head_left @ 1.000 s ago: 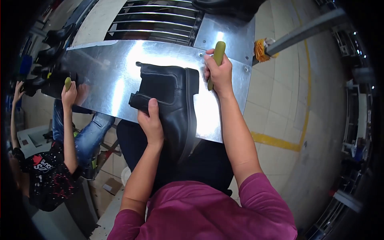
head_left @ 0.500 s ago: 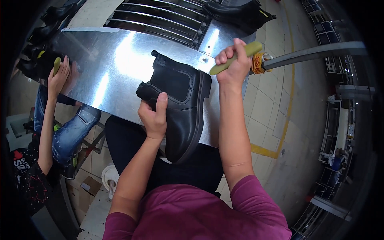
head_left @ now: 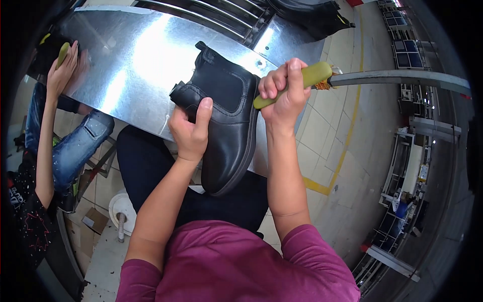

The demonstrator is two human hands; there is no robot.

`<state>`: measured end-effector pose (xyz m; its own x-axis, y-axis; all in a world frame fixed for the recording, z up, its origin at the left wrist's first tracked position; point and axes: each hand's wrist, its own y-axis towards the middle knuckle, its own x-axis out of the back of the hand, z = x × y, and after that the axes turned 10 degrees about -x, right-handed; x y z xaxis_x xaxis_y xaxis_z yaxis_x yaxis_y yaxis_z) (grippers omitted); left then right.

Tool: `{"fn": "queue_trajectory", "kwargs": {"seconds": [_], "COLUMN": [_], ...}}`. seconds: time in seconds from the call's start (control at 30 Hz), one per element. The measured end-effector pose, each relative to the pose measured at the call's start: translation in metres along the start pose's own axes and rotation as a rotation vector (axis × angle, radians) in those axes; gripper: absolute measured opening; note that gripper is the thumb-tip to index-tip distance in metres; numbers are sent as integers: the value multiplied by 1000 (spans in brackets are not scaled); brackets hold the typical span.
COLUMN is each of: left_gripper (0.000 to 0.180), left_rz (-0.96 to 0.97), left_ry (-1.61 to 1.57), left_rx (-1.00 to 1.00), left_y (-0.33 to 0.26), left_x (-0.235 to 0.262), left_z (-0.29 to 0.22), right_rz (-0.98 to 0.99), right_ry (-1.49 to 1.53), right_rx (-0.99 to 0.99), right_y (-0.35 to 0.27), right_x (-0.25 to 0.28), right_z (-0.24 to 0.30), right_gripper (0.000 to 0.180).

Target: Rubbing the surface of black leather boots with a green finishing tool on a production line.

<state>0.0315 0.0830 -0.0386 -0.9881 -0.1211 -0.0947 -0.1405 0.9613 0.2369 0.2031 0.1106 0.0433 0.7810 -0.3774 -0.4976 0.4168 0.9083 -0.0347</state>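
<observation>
A: Where's the boot point(head_left: 230, 153)?
B: On its side, sole facing right. Shaft over the metal table point(head_left: 132, 95), toe past the near edge, above the lap point(head_left: 201, 211).
A: Left hand point(head_left: 190, 132)?
B: Gripping the shaft near its opening. Thumb flat on the outer leather, fingers mostly hidden behind.
A: Right hand point(head_left: 286, 95)?
B: Fist closed round a green bar point(head_left: 318, 74). Bar slants, upper end out to the right, lower end at the heel-side edge of the sole. Contact there: cannot tell.
A: Surroundings?
B: Rack point(head_left: 216, 19) of metal rods beyond the table. Dark footwear point(head_left: 312, 19) at the far right corner. Far left, a co-worker's hand point(head_left: 63, 76) with a second bar point(head_left: 62, 54), also green.
</observation>
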Motion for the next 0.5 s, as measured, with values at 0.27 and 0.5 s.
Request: {"fn": "queue_trajectory", "kwargs": {"seconds": [0.27, 0.5], "left_gripper": [30, 26], "left_rz": [6, 14], "left_ry": [-11, 20], "left_rx": [-10, -29], "left_y": [0, 0], "left_x": [5, 3], "left_z": [-9, -8], "right_rz": [0, 194], "right_ry": [53, -331], "right_rx": [-102, -58], "right_y": [-32, -35], "right_x": [-2, -27], "right_z": [-1, 0], "right_gripper": [17, 15]}}
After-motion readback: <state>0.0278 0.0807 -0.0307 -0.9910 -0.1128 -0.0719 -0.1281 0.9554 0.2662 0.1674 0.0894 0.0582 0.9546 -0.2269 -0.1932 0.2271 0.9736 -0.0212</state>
